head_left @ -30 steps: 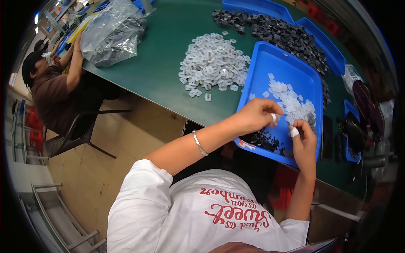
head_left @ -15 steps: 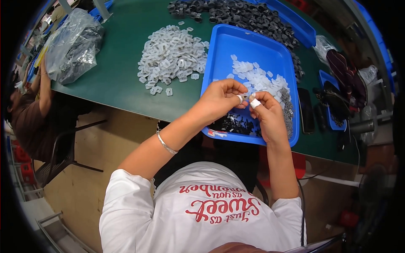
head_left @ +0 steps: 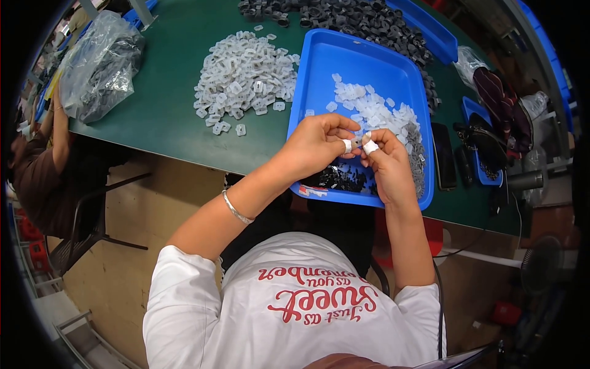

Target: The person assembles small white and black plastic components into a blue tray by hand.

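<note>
Above the blue tray [head_left: 322,67], the left hand [head_left: 316,146] and right hand [head_left: 391,165] meet, fingers [head_left: 344,125] pinching a tiny part [head_left: 357,142] too covered to identify; they partly hide black pieces [head_left: 342,178] below.

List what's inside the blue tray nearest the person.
White pieces, small black parts, grey parts at right. Whatever's beneath the left hand and right hand is covered.

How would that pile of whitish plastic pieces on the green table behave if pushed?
The pile would probably spread, since it lies loose on the table. Its flat pieces would likely slide rather than roll. Each looks small, so probably light.
</note>
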`<state>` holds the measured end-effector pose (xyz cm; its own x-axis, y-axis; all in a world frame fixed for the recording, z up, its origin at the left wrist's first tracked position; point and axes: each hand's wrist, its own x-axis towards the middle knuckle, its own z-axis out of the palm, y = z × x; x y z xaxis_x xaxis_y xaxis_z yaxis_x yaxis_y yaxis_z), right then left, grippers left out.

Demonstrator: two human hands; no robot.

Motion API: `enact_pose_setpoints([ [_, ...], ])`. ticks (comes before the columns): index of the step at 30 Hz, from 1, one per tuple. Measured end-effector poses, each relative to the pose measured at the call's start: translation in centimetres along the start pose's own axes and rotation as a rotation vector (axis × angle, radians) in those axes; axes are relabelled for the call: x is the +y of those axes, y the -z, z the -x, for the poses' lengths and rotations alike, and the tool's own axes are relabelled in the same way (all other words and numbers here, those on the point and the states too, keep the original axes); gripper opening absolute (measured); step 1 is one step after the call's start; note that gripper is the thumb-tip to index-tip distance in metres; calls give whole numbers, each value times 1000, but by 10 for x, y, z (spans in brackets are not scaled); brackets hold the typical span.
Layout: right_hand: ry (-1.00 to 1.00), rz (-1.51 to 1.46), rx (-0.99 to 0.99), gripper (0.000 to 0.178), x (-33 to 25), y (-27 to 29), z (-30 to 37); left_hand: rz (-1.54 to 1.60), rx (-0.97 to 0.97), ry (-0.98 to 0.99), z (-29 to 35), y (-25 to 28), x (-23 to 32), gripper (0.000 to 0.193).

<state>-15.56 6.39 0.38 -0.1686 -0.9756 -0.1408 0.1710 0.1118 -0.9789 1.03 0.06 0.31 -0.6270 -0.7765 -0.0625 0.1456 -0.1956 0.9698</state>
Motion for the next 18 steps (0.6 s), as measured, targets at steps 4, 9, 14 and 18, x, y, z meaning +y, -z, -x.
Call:
enact_pose_setpoints([
  [4, 39, -23, 12, 12, 3, -3, 2, 12, -8, 8, 1, 0, 1, 31],
  [9, 38, -42, 20, 9, 5, -7, 3, 17, -11, 11, 2, -1, 4, 30],
  [14, 27, -37, -3, 8, 5, -8, 2, 20, 18, -2, 0, 0, 2, 31],
  [18, 32, -39, -12, 9, 5, -10, 4, 35, 31, -7, 0, 1, 3, 31],
])
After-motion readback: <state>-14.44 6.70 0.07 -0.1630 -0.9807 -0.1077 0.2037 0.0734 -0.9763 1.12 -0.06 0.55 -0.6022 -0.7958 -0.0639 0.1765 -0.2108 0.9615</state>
